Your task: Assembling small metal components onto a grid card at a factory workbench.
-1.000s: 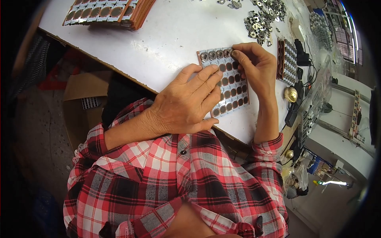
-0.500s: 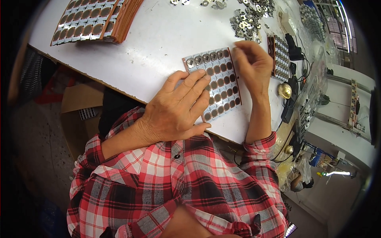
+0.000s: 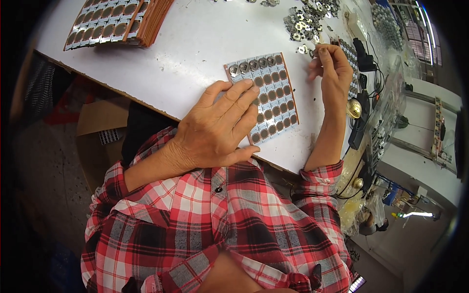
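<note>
1. Laid flat, with fingers extended and close together and the thumb stretched apart from them, the left hand (image 3: 215, 124) presses on the left side of the panel (image 3: 271, 97).
2. The right hand (image 3: 334, 71) is raised to the right of this panel, well apart from the left hand. I see its thumb and forefinger bent near to each other, but its other fingers are blurred, and I cannot tell if a small piece is pinched there.
3. The panel lies on the white table (image 3: 195, 53), under the left fingertips and between both hands. It is pale, with orange edges and rows of dark round spots. In its farthest row I see shiny metal pieces (image 3: 254, 64) on the spots, except the last one at the right, which is bare.
4. Just beyond the right fingertips I find a heap of loose metal clips (image 3: 305, 22), some scattered toward these fingers.
5. Partly behind the right hand stand more panels (image 3: 351, 58), and near its wrist is a golden dome (image 3: 354, 108).
6. Far ahead of the left hand I have a thick stack of similar panels (image 3: 105, 22). To the left of its forearm, lower than the table, is an open cardboard box (image 3: 100, 117).
</note>
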`<state>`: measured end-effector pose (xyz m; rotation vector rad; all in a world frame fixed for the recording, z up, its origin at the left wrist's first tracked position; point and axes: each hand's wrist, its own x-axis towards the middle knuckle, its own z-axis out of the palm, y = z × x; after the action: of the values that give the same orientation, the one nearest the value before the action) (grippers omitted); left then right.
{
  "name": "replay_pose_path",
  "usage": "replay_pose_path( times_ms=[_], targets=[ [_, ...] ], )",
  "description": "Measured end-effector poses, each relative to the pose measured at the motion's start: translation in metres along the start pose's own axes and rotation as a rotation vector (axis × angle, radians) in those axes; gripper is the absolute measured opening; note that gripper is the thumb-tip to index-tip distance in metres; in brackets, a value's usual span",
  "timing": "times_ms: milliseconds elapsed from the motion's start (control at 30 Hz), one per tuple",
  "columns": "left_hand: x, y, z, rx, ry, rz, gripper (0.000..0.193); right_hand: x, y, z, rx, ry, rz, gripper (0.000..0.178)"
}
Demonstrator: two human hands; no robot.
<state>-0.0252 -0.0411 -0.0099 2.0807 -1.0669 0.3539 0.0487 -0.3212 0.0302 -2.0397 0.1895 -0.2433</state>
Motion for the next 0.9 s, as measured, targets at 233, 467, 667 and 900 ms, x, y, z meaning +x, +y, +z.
replay_pose_path(
  times_ms=[233, 467, 667, 900],
  targets=[
    [0.0, 0.001, 0.001, 0.0, 0.005, 0.0, 0.065, -0.007, -0.007, 0.001, 0.125, -0.017, 0.067, 0.017],
    [0.0, 0.0, 0.002, -0.004, -0.004, 0.0, 0.066, -0.001, 0.009, -0.008, -0.025, 0.072, -0.035, 0.014],
    [0.011, -0.002, -0.013, -0.099, 0.062, -0.023, 0.059, -0.012, -0.012, -0.004, 0.261, 0.034, -0.034, 0.02],
    [0.087, -0.044, 0.002, -0.714, 0.202, -0.505, 0.033, -0.027, -0.018, 0.014, 0.446, -0.101, -0.08, 0.02]
  ],
)
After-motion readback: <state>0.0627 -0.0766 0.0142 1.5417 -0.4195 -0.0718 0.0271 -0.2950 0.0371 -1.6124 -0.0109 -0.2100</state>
